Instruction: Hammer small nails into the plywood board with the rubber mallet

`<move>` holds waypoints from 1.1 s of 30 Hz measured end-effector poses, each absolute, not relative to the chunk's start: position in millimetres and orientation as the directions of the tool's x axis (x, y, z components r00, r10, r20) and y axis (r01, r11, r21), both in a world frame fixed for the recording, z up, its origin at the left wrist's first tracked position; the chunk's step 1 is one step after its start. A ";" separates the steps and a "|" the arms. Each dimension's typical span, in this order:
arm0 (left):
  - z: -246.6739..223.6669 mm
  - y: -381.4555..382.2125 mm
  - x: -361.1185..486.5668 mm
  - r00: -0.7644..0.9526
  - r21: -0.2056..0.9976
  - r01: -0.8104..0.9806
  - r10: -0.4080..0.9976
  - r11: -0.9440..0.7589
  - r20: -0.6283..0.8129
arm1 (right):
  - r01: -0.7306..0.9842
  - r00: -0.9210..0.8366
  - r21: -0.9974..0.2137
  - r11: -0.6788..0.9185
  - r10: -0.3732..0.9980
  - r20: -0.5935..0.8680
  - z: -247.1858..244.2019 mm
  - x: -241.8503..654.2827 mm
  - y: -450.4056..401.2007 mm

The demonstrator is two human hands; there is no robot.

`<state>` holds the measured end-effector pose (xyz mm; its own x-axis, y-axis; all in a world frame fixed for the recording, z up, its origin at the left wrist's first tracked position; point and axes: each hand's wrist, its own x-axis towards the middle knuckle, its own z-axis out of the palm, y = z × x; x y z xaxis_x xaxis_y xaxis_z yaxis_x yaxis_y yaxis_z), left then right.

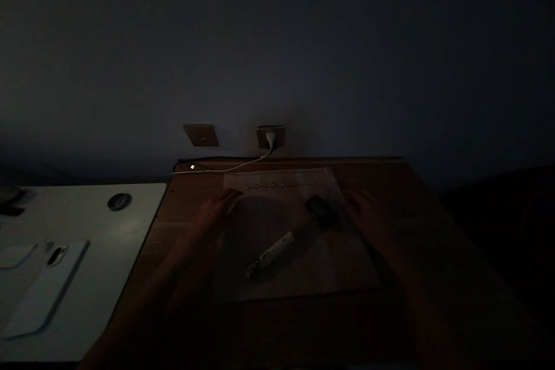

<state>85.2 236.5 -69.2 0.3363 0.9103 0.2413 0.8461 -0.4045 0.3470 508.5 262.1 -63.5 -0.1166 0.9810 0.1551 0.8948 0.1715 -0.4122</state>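
Observation:
The scene is very dark. A flat, pale wooden board (260, 219) lies on the wooden table, with a row of several small nails (282, 185) along its far edge. A hammer (277, 247) rests diagonally on it, its dark head (321, 211) at the upper right and its partly white handle toward the lower left. My left hand (219, 206) grips the board's left edge near the far corner, thumb over the top. Opposite it, my right hand (363, 208) has curled fingers at the right edge, close to the hammer head. Neither hand touches the hammer.
A white table (130, 237) adjoins on the left, bearing a phone (47, 292) and a dark round roll (119, 202). Behind the board, a white cable (225, 170) runs along the wooden tabletop (173, 225) to a plug (271, 139) in the wall socket. Another wall plate (202, 134) is beside it.

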 end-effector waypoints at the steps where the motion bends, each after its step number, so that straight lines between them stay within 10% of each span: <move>1: -68.2 251.5 91.9 0.335 0.353 0.844 0.911 -0.404 0.242 | 0.899 -0.170 -0.389 0.201 0.979 0.112 -60.4 499.1 280.4; 16: -66.8 308.2 115.1 0.350 0.456 0.805 0.924 -0.380 0.153 | 0.867 -0.368 -0.363 0.342 0.930 -0.003 -46.1 446.1 347.7; 29: -46.2 310.5 136.7 0.452 0.201 0.877 0.891 -0.436 -0.044 | 0.819 -0.497 -0.358 0.448 0.866 -0.052 -36.8 419.6 350.1; 33: -37.9 315.9 142.8 0.364 0.353 0.862 0.929 -0.363 0.068 | 0.817 -0.504 -0.362 0.450 0.861 -0.069 -30.4 412.9 351.5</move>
